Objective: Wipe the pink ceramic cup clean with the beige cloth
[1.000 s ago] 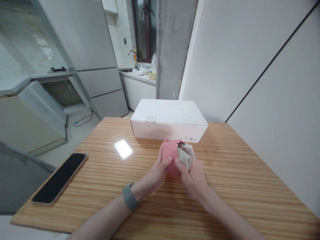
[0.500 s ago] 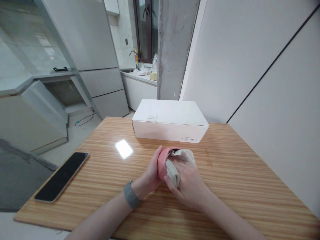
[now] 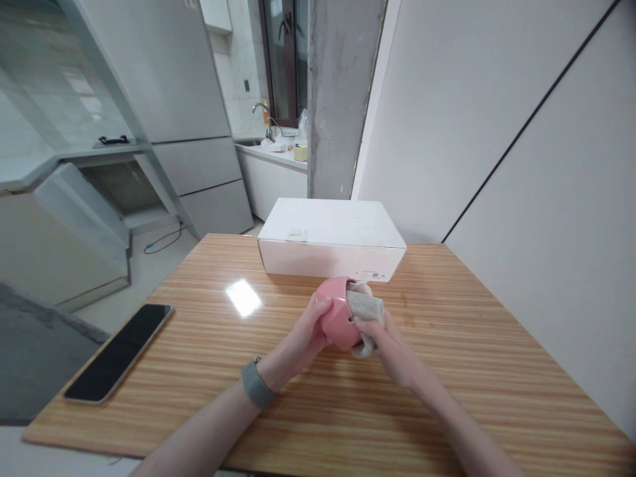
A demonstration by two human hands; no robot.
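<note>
A glossy pink bowl [image 3: 334, 311] is tilted on its side above the table, its mouth turned to the right. My left hand [image 3: 309, 329] is closed around its left side, thumb laid on the outer wall. A beige cloth [image 3: 366, 306] is bunched over the rim and partly inside the mouth. My right hand [image 3: 385, 336] grips this cloth at the bowl's right edge, pressing it against the rim. A small dark hole or notch shows near the rim. The bowl's inside is mostly hidden by the cloth.
A white cardboard box [image 3: 330, 255] stands on the wooden table [image 3: 209, 371] just behind my hands. A black-screened phone [image 3: 119, 353] lies near the table's left edge. A white wall [image 3: 497, 132] rises on the right.
The bowl has turned, so more of its outer wall shows and its mouth faces right. My right hand has come out of the bowl to its rim with the cloth.
</note>
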